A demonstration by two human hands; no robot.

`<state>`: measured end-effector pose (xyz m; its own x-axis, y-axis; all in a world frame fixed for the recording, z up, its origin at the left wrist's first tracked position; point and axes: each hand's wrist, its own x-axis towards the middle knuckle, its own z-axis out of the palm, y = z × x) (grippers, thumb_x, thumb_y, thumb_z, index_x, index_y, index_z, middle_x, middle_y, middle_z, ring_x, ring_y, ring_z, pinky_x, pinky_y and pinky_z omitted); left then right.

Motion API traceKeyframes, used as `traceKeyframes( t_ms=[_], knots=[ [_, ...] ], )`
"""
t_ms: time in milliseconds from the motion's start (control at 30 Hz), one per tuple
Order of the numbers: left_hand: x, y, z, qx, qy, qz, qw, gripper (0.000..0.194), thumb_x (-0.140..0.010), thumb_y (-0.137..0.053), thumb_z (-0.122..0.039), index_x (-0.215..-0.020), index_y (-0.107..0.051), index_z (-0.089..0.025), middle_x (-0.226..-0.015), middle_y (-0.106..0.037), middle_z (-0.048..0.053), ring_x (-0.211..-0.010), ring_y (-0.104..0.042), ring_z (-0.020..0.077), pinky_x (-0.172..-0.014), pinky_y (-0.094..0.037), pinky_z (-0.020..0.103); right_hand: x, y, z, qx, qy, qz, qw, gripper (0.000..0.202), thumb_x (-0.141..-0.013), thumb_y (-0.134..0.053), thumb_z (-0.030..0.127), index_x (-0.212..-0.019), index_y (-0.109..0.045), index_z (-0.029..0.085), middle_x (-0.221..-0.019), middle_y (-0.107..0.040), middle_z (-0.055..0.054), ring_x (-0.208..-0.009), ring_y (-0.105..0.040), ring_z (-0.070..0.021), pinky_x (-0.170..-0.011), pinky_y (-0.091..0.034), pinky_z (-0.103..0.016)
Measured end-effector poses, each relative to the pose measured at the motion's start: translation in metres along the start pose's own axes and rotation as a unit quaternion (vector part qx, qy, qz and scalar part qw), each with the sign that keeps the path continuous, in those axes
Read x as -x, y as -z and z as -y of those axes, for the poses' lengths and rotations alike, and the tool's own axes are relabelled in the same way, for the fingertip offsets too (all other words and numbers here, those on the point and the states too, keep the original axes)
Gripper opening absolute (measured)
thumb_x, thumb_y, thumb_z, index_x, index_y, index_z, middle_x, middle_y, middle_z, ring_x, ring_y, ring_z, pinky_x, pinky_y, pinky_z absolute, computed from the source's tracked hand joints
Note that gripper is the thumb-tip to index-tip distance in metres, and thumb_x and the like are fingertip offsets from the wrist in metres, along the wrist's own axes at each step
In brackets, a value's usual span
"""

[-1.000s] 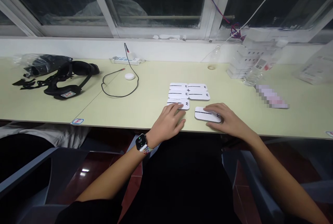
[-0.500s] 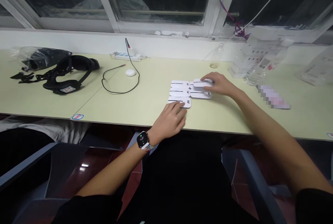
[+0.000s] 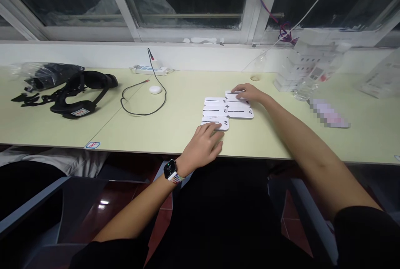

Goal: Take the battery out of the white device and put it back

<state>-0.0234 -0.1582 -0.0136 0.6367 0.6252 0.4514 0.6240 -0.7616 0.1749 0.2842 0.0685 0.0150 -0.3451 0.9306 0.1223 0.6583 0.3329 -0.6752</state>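
White rounded cards, each with a black line and some with a black letter, lie in two columns. My left hand (image 3: 204, 144), wearing a watch (image 3: 170, 169), rests with its fingers laid over the lower left card (image 3: 223, 124). At the far end of the right column, my right hand (image 3: 249, 92) has thumb and fingers about the top right card (image 3: 229, 94), partly covering it. Below it are the middle right card (image 3: 233, 102) and the lower right card (image 3: 240, 113). The upper left card (image 3: 215, 101) and the middle left card (image 3: 215, 111) lie alongside.
On the table (image 3: 175, 135), a black headset (image 3: 78, 94) and a bagged black item (image 3: 51, 73) sit left. A black cable (image 3: 140, 114) loops around a white rounded case (image 3: 155, 89) near a power strip (image 3: 151, 70). Rightward are white boxes (image 3: 287, 71) and a clear bottle (image 3: 304, 88).
My right hand has moved left and away from me, lowering the card it held onto the far end of the right column. My left hand stays on the lower left card.
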Motion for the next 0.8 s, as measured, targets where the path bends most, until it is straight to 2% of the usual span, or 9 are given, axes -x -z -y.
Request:
traceKeyframes(
  t_ms=[267, 533, 800],
  knots=[
    [0.000, 0.001, 0.001, 0.043, 0.018, 0.000, 0.999, 0.027, -0.111, -0.056, -0.025, -0.133, -0.070, -0.020, -0.154, -0.063, 0.015, -0.143, -0.056, 0.0356, -0.118, -0.048, 0.058, 0.008, -0.008, 0.000, 0.015, 0.004, -0.032, 0.999, 0.045, -0.074, -0.068, 0.024, -0.115, -0.084, 0.024, -0.139, -0.076, -0.012, -0.128, -0.065, -0.0396, -0.117, -0.049, -0.064],
    [0.000, 0.002, 0.000, 0.028, 0.016, 0.000, 0.999, 0.027, -0.110, -0.056, -0.024, -0.132, -0.071, -0.018, -0.152, -0.063, 0.017, -0.142, -0.056, 0.0360, -0.117, -0.049, 0.057, 0.019, -0.017, -0.006, 0.024, 0.012, -0.054, 0.998, 0.045, -0.074, -0.067, 0.025, -0.117, -0.082, 0.026, -0.136, -0.073, -0.013, -0.129, -0.063, -0.0409, -0.118, -0.047, -0.066],
    [-0.001, 0.002, -0.001, 0.029, 0.018, -0.001, 0.999, 0.027, -0.110, -0.057, -0.024, -0.132, -0.072, -0.019, -0.152, -0.064, 0.017, -0.142, -0.057, 0.0368, -0.117, -0.049, 0.058, 0.042, -0.029, -0.009, 0.042, 0.052, -0.081, 0.994, 0.042, -0.082, -0.064, 0.028, -0.121, -0.080, 0.027, -0.133, -0.072, -0.013, -0.129, -0.062, -0.0404, -0.119, -0.045, -0.068]
  ],
)
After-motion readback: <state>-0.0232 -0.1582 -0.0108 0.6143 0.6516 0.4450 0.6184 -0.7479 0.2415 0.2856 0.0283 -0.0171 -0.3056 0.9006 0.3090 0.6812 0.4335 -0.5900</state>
